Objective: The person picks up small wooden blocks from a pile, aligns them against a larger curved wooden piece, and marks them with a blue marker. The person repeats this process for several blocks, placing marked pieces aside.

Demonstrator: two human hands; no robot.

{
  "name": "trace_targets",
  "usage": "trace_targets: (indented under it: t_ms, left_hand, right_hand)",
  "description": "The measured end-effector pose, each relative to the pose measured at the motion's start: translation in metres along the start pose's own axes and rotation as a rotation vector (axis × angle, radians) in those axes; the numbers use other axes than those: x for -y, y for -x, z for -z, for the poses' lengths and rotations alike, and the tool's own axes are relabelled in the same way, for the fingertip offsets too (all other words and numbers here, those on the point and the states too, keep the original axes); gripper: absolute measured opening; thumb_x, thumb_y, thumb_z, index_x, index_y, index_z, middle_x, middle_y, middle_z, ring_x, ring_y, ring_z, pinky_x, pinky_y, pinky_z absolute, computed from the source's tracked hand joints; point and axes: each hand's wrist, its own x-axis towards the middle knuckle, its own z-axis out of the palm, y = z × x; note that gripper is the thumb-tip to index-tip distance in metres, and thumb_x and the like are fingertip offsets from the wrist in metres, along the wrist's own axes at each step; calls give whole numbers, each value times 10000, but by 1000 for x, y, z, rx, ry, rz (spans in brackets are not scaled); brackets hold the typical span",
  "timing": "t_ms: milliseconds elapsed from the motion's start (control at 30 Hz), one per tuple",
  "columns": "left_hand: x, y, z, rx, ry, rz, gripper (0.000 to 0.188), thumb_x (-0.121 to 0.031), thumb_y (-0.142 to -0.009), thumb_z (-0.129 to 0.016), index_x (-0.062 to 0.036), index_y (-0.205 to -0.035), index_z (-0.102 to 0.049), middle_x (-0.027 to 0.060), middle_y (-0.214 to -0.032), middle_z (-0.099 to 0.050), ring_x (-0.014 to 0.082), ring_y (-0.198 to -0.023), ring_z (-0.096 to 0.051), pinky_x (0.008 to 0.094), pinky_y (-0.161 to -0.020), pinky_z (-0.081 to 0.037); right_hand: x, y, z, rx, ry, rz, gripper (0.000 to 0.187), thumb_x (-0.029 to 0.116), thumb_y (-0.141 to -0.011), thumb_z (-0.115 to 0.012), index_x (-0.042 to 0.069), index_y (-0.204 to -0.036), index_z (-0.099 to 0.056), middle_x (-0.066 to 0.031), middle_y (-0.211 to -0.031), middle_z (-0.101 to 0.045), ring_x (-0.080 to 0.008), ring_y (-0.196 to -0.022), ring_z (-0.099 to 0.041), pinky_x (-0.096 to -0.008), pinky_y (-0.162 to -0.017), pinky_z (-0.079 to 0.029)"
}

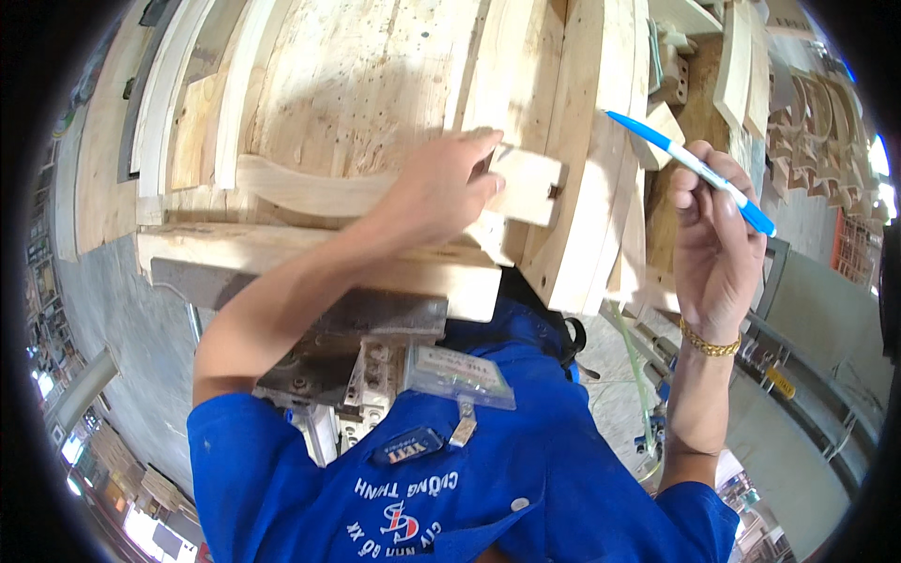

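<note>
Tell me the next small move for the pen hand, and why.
Probably bring the blue pen in the right hand down to the curved wooden piece: the left hand already pins it to the workbench, while the pen is raised off to the side.

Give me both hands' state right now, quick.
Left hand: closed on the pale curved wooden part, pressing it to the workbench.
Right hand: closed around a blue and white pen, raised off the wood.
</note>
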Motion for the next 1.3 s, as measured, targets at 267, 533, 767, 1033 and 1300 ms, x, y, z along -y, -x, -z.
trace_targets:
  t_ms: [267,533,767,1033,1300]
  left_hand:
    - [9,6,-3,-24,336,209,284,-169,-780,-699,2,-998,-636,178,-828,-595,298,-722,-582,370,-655,-459]
    - [3,-3,14,67,196,179,480,-170,-761,-744,0,-1183,-590,145,-915,-565,282,-784,-590,356,-684,-480]
    - [3,-7,16,89,287,224,496,-129,-734,-750,18,-1176,-579,154,-922,-546,312,-824,-567,371,-713,-461]
    - [5,-4,13,47,375,211,467,-109,-721,-752,37,-1130,-582,167,-950,-545,330,-847,-568,377,-725,-462]
    - [8,-2,11,36,369,189,452,-91,-718,-759,37,-1116,-586,159,-948,-540,316,-842,-568,360,-707,-461]
  right_hand:
    - [-28,-117,-31,343,395,-364,125,5,-887,-589,-52,-998,-584,-120,-886,-666,-132,-728,-658,-236,-629,-547]
    - [-37,-154,-38,548,597,-689,94,17,-884,-613,-46,-941,-574,-131,-902,-675,-130,-797,-668,-234,-717,-572]
    - [-31,-163,-51,625,854,-834,122,-21,-872,-621,-54,-989,-606,-113,-902,-680,-127,-832,-667,-225,-744,-550]
    - [-37,-159,-50,733,887,-788,123,-53,-869,-606,-42,-991,-614,-106,-898,-680,-121,-841,-658,-231,-753,-530]
    - [-37,-160,-54,748,933,-806,135,-57,-883,-573,-44,-1011,-613,-116,-918,-682,-129,-869,-660,-241,-767,-538]
